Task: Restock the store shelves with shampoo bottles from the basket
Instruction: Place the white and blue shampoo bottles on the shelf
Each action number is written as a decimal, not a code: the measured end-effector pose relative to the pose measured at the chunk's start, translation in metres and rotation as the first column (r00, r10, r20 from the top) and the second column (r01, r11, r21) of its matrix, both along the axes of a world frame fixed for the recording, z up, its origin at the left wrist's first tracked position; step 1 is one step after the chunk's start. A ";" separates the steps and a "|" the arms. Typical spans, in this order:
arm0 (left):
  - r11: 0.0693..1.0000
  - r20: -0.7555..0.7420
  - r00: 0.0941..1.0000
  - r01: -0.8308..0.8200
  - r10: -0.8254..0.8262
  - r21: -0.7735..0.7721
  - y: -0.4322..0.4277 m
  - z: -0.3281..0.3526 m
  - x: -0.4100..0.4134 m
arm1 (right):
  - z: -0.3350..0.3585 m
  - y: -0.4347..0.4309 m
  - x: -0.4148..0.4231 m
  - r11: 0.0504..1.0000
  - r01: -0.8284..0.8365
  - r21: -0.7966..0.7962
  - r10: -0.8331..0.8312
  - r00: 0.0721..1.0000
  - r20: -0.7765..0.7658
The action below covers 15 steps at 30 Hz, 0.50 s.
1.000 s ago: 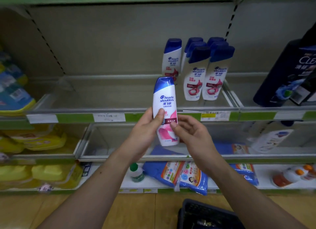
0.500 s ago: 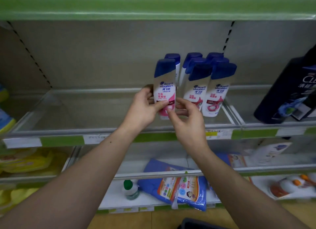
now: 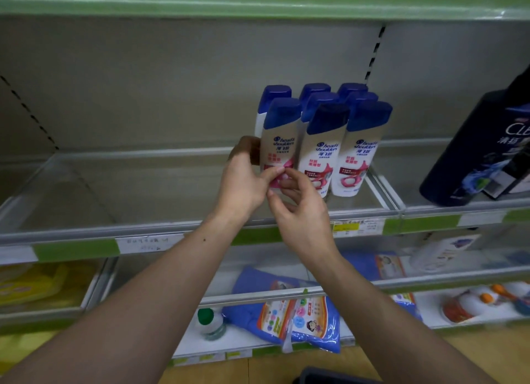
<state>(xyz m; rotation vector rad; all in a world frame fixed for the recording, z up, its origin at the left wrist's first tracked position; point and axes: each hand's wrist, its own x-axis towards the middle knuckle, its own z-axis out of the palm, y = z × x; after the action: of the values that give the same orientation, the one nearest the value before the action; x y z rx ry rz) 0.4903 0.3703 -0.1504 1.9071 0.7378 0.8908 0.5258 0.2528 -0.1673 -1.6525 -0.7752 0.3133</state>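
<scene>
A white shampoo bottle (image 3: 279,143) with a blue cap and pink label stands upright on the middle shelf (image 3: 143,229), at the left front of a group of several matching bottles (image 3: 344,143). My left hand (image 3: 243,183) wraps its left side, thumb on the label's lower front. The fingertips of my right hand (image 3: 301,211) touch the bottle's lower front, covering its base. A sliver of the dark basket (image 3: 329,379) shows at the bottom edge.
The shelf stretches bare to the left of the bottles behind a clear front rail. Large dark shampoo bottles (image 3: 473,148) stand in the bay to the right. Lower shelves hold blue refill pouches (image 3: 301,317), a green-capped bottle (image 3: 209,323) and yellow packs (image 3: 34,283).
Both hands carried the bottle up from in front of the shelf edge and set it in the row, left of the front bottles. The view has moved closer.
</scene>
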 end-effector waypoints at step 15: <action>0.995 -0.009 0.997 -0.077 0.078 0.055 0.003 0.002 0.010 | 0.009 0.009 0.009 0.995 0.000 -0.096 0.002 1.000 0.030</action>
<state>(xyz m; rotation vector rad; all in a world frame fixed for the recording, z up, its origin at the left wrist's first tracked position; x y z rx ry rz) 0.5002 0.3732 -0.1480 1.9436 0.8065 0.9579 0.5347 0.2613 -0.1581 -1.7505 -0.7942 0.3313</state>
